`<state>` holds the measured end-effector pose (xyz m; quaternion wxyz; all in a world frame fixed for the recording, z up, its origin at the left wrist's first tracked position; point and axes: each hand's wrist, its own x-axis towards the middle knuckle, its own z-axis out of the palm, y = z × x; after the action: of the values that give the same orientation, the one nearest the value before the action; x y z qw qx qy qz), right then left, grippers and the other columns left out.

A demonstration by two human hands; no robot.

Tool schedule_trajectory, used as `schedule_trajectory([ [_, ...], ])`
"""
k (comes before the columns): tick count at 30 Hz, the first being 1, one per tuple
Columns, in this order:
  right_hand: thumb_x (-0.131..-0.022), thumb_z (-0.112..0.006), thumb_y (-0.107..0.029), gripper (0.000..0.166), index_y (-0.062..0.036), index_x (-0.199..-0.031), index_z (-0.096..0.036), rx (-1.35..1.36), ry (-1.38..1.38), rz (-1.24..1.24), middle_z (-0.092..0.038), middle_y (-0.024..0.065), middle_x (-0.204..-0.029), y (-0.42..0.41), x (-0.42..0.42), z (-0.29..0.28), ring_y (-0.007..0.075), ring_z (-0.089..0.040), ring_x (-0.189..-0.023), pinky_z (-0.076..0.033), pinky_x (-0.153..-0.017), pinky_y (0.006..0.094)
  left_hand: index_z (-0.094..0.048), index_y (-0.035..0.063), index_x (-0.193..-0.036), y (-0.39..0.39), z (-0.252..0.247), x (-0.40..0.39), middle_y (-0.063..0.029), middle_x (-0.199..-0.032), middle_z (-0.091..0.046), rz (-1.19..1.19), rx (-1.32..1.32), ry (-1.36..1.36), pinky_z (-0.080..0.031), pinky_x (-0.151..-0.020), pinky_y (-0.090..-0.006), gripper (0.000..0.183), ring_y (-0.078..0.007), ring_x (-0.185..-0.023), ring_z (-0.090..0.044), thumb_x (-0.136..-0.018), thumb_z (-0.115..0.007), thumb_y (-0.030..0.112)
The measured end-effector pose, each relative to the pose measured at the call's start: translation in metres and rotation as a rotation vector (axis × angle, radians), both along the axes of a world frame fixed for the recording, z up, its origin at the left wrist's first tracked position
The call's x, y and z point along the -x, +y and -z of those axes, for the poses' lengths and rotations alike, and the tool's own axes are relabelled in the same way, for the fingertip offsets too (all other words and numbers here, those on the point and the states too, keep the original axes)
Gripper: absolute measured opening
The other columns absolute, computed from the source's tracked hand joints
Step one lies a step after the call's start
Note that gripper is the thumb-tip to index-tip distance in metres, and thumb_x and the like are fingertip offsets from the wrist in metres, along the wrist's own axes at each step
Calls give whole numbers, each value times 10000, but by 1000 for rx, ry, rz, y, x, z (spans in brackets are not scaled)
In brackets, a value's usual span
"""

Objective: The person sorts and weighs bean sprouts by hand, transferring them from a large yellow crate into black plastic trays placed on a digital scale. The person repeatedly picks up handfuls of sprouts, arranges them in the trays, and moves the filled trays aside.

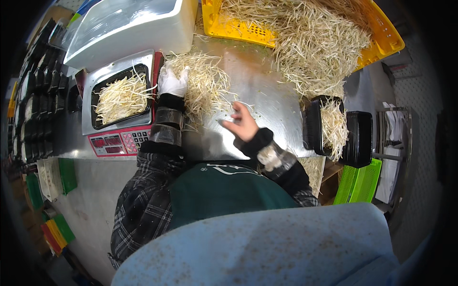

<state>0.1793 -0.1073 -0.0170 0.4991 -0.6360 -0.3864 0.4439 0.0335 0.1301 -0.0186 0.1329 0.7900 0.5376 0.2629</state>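
Note:
My left hand [173, 81], in a white glove, rests at the left edge of a loose heap of bean sprouts [204, 85] on the steel table. Its palm side is hidden, so whether sprouts are gripped there is unclear. Bare and slightly blurred, my right hand [243, 123] is over the table at the heap's lower right, thumb and fingers apart, with nothing visible in it. Left of my gloved hand stands a digital scale [113, 141] with a steel pan and red keypad panel. On the pan sits a black plastic tray [94, 116] filled with bean sprouts [123, 98].
A tipped yellow plastic crate [247, 33] spills a large mass of sprouts [318, 50] at the back right. Nested black trays [359, 137] stand at the right edge, beside sprouts [333, 125] in another tray. A white foam box [130, 44] is behind the scale; stacked trays [39, 96] line the left.

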Motion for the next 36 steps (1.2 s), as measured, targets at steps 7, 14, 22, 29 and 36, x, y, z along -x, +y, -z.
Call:
schedule_trajectory([
  [7, -702, -723, -142, 746, 5, -1304, -307, -101, 141, 102, -419, 152, -1230, 33, 5, 5, 177, -495, -921, -462, -753, 291, -455, -75, -1185, -69, -1, -5, -274, -1173, -490, 234, 286, -485, -343, -967, -395, 562, -374, -1114, -455, -799, -601, 306],
  [14, -717, -680, -133, 388, -35, -1074, -565, 17, -412, 124, -502, 142, -1122, -18, -76, -30, 223, -550, -897, -465, -786, 314, -361, 49, -1324, -73, -60, -1, -233, -1218, -440, 180, 62, -244, -306, -999, -413, 617, -344, -1171, -392, -797, -621, 235],
  [22, -712, -679, -219, 158, -64, -727, -648, -2, -829, 197, -585, 106, -972, 13, -46, -21, 295, -508, -925, -414, -831, 353, -457, 40, -1247, 11, 43, -21, -234, -1207, -482, 214, 50, -54, -335, -964, -427, 626, -368, -1143, -441, -814, -532, 486],
  [29, -716, -667, -95, 91, -32, -761, -618, -228, -598, 284, -604, 127, -902, -35, -73, -63, 249, -584, -853, -455, -762, 313, -382, -103, -1248, -77, -16, 3, -229, -1173, -532, 377, 556, -521, -367, -949, -309, 523, -246, -1119, -495, -863, -536, 216],
  [36, -773, -676, -124, 496, 8, -1191, -441, 340, -157, 18, -536, 162, -1077, -148, -77, -57, 209, -587, -935, -494, -772, 297, -343, -8, -1307, -118, -39, 23, -89, -1255, -460, 417, 1143, -1110, -359, -959, -289, 502, -159, -1130, -457, -848, -535, 56],
])
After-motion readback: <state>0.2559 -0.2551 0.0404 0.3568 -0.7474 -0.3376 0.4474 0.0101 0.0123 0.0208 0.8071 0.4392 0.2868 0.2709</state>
